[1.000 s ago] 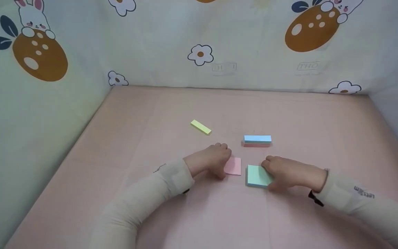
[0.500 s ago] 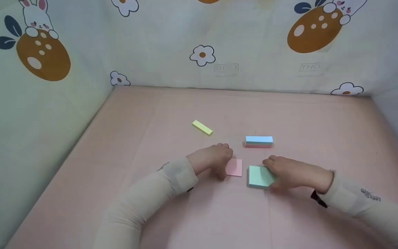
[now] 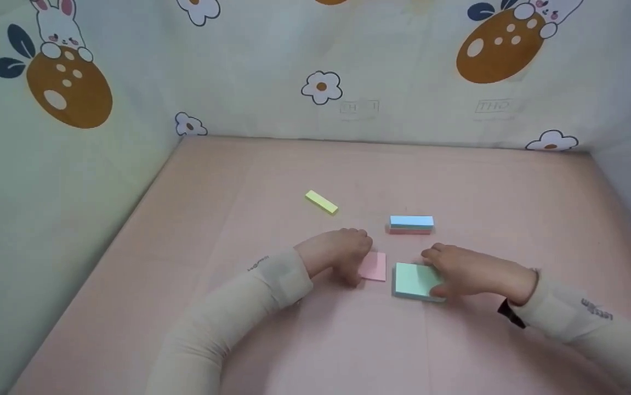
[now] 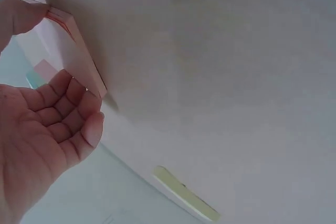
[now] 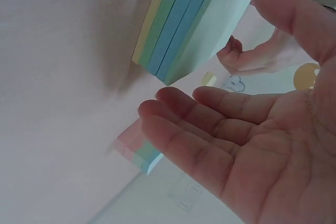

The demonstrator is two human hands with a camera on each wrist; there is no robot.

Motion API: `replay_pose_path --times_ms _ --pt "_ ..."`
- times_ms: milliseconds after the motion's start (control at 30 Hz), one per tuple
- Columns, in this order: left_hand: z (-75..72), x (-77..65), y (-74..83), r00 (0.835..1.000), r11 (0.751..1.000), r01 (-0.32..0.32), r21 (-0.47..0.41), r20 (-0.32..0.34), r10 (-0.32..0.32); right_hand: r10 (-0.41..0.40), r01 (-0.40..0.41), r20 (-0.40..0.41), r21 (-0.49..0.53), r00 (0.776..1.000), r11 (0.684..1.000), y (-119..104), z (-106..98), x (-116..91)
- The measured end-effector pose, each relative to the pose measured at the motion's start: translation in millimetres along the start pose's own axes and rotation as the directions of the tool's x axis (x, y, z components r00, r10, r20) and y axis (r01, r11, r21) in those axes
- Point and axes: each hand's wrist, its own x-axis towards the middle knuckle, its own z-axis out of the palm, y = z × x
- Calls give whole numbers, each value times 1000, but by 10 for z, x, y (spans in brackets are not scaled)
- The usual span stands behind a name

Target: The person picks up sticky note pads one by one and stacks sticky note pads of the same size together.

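Observation:
My left hand pinches a pink sticky note pad by opposite edges, as the left wrist view shows: thumb at one end, curled fingertips at the other. Right of it lies a square stack of sticky note pads, mint green on top, with blue, green and yellow layers in the right wrist view. Over its right side is my right hand, fingers spread and relaxed. Its thumb lies along the stack's near edge, while the other fingers are apart from the stack.
Behind the stack lies a narrow block of note strips, blue above and pink below. A slim yellow strip pad lies farther back to the left. Patterned cloth walls border the pink tabletop.
My right hand has loosened from the green-topped stack and slid slightly right, so more of its top shows. The left hand stays at the pink pad, almost still.

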Motion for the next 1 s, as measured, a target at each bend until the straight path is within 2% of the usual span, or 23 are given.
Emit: replay_pose_path --times_ms 133,233,300,400,500,633,733,833,900,1000 --pt "-89 -8 -7 1000 1000 0 -11 -21 0 -5 6 -26 10 1000 1000 20 -46 -25" --pt "-165 -12 -19 999 999 -22 25 -46 23 -13 14 -40 16 999 1000 34 -79 -53" --pt "-215 -20 -19 996 998 -36 49 -76 40 -15 16 -49 19 999 1000 45 -102 -73" --pt "-288 -41 22 990 998 -59 26 -123 62 -12 14 -65 16 998 1000 70 -133 -97" --pt "-334 -38 129 980 993 -120 -12 -164 117 -15 17 -73 20 997 1000 97 -154 -114" --pt "-336 20 339 969 980 -188 -57 -173 176 -35 35 -30 2 999 999 121 -171 -143" --pt "-308 81 500 974 983 -174 -64 -157 162 -19 20 38 -31 999 999 129 -178 -164" --pt "-275 139 631 979 990 -142 -13 -151 138 6 -3 71 -54 997 999 129 -169 -175" --pt "-252 170 697 979 991 -133 22 -155 135 3 0 50 -62 999 998 123 -150 -174" --pt "-226 209 762 977 990 -131 60 -159 139 -11 9 -24 -79 1000 997 96 -108 -163"
